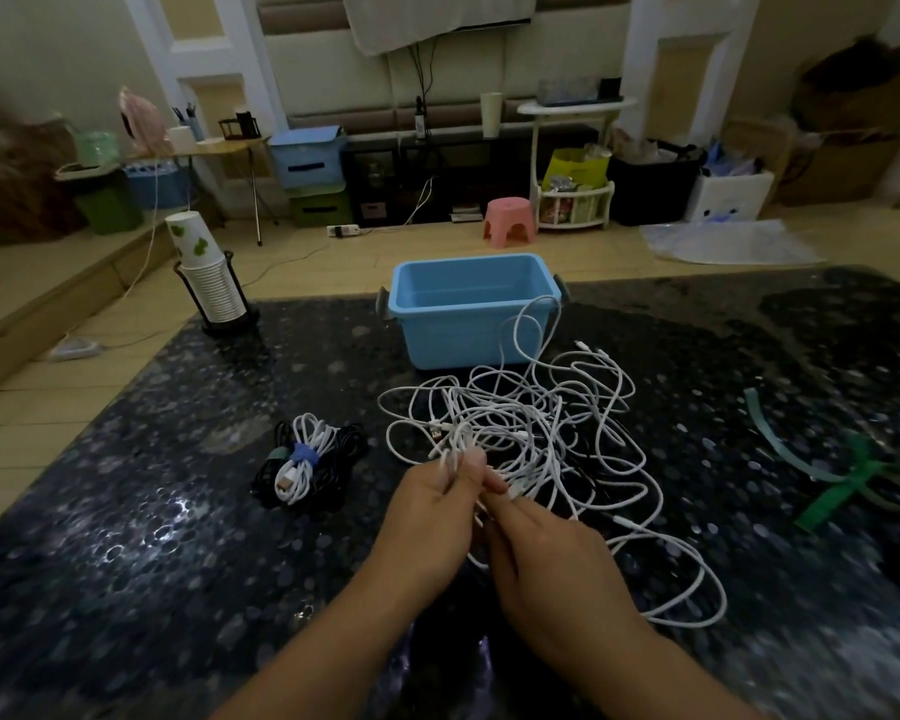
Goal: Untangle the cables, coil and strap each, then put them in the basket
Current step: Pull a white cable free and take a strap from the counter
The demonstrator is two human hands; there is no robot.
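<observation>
In front of the blue basket [471,309], on the dark speckled table [178,511], lay a loose tangle of white cables [536,439]. The tangle spread from the basket's near wall toward the person, its loops running every way with no single long axis; one loop rose against the basket's near right corner, and a long strand trailed out on the near right side. The basket stood upright with its long side facing the person, and what showed of its inside held nothing.

The left hand [432,517] and the right hand [546,558] were close together at the near edge of the tangle. The left hand pinched several white strands between thumb and fingers. The right hand's fingers curled around strands just beside it, the two hands almost touching.

To the left of the basket and nearer the person lay coiled cables [307,462], white over black, the white coil bound with a blue strap [302,453]. Its long axis ran roughly toward the basket. Well to the right of the basket lay green straps [832,475]. A stack of paper cups [206,278] stood in a holder to the left of the basket.
</observation>
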